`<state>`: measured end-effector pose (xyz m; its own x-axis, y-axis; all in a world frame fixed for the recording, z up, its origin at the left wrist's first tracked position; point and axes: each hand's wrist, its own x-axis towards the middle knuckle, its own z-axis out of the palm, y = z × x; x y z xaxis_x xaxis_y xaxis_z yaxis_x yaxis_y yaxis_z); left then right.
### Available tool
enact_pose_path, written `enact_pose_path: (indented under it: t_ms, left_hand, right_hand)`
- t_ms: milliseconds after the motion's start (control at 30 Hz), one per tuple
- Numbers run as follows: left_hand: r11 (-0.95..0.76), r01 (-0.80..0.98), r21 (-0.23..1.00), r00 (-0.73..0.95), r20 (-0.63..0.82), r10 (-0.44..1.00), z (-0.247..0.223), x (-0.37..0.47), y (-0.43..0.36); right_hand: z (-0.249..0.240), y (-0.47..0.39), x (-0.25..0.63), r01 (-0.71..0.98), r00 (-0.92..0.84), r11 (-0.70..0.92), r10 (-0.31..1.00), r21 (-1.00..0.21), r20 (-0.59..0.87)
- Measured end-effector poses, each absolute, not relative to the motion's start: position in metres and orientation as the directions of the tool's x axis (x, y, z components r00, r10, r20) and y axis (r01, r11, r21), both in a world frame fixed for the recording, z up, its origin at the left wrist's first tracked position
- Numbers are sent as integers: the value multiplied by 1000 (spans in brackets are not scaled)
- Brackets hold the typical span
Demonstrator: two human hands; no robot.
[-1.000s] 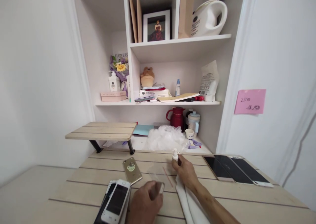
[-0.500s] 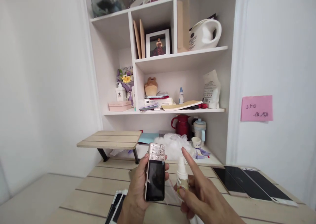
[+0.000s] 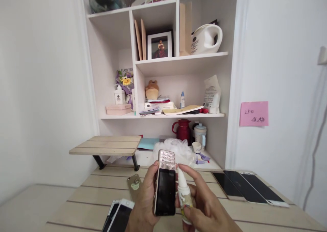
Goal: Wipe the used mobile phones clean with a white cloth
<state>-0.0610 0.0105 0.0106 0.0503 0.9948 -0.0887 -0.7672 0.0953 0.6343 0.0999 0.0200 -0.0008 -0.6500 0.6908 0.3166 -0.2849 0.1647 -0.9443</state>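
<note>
My left hand (image 3: 146, 194) is wrapped round a keypad phone (image 3: 166, 187), held with its dark screen facing me and its keypad at the far end. In my right hand (image 3: 201, 198) is a small white bottle (image 3: 184, 199) with a pointed nozzle, tilted toward the phone's right side. My right index fingertip lies by the nozzle's tip, close to the phone's keypad edge. Under my left wrist are a few phones (image 3: 120, 216), partly hidden, and beyond them lies a gold phone case (image 3: 134, 186) with a ring.
Several phones (image 3: 247, 186) lie side by side on the slatted table (image 3: 84, 204) at the right. A small wooden stand (image 3: 104, 146) is at the back left. Behind are a white plastic bag (image 3: 176, 148), a red jug (image 3: 182, 131), a cup (image 3: 196, 147) and shelves.
The bottle has tilted and come nearer the phone, and my right index finger has lowered to its nozzle. The view has shifted rightward, showing more of the gold case.
</note>
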Motion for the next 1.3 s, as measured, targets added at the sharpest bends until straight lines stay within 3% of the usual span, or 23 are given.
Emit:
enact_pose_path:
  t_ms: [233,367,567,667,767,900,1033,1300]
  left_hand:
    - [79,-755,651,5,-114,993,13,-56,9]
    - [20,-767,641,-44,-84,996,14,-55,8]
    - [19,-736,677,-60,-92,994,9,-55,10]
    - [-6,-709,705,-127,-119,985,10,-53,11]
    - [-49,-703,710,-183,-115,976,12,-50,12]
    - [-140,-729,670,-235,-53,971,13,-48,14]
    - [-41,-743,668,-125,-78,989,8,-48,14]
    - [40,-779,626,-42,-116,992,9,-44,12]
  right_hand:
    - [1,15,102,-260,-647,237,677,-936,351]
    - [0,15,99,-133,-522,441,730,-888,441]
    - [-11,20,99,165,-401,741,653,-651,642]
    - [-20,27,102,258,-341,802,597,-538,726]
    - [-23,32,106,322,-284,804,586,-499,759]
    - [-14,31,109,293,-322,836,544,-465,775]
    - [-8,28,107,213,-419,855,517,-473,746]
    - [-5,22,109,153,-402,850,520,-505,754]
